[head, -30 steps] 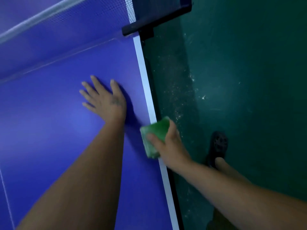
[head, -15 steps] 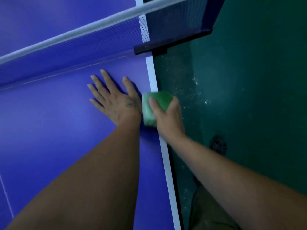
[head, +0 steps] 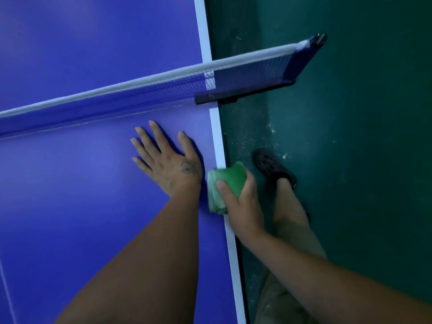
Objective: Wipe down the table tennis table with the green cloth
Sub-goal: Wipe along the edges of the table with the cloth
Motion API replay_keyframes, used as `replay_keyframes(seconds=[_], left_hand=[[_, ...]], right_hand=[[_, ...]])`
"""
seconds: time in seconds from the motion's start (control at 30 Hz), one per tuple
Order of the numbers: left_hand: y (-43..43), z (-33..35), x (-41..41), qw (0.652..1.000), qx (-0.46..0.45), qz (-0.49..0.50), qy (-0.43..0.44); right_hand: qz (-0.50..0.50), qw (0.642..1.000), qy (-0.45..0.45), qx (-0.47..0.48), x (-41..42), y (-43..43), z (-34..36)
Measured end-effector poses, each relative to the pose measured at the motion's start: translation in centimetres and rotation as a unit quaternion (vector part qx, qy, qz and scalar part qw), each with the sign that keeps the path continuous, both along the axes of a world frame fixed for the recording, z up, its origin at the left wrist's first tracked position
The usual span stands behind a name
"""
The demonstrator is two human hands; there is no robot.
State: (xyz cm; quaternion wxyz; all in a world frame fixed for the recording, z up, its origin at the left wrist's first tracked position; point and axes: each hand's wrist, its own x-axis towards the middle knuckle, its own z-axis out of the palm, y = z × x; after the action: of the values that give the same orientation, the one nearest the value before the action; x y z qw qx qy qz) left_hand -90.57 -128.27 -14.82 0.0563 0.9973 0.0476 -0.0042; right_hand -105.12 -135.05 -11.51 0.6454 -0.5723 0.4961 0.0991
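Dim, bluish light; soft motion blur, wide-angle bending at the edges.

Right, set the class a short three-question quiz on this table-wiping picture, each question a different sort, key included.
1. True or false: the left hand lies flat on the table.
2. Which hand holds the cloth? A left, B right, C both.
3. Fill in: the cloth sits at the table's white ____, on the near side of the net.
Key: 1 true; 2 B, the right hand; 3 edge.
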Motion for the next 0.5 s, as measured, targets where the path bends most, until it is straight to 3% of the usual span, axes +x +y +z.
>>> replay_keyframes(seconds=[0.2,0.33,0.5], left_hand=[[0.0,0.2,0.0,1.0,-0.019,-0.016,-0.008],[0.3,0.0,0.0,0.999,-0.045,-0.01,-0.019],[-0.1,0.1,-0.2,0.998,-0.065,-0.018,-0.016]], right_hand=[[-0.005,0.999,0.049,-0.02,4.6,-1.1,-0.3],[0.038,0.999,0.013,-0.034,9.6,-4.9,-1.6],[0.044,0.999,-0.016,0.023,9.7,-7.9,-1.8]])
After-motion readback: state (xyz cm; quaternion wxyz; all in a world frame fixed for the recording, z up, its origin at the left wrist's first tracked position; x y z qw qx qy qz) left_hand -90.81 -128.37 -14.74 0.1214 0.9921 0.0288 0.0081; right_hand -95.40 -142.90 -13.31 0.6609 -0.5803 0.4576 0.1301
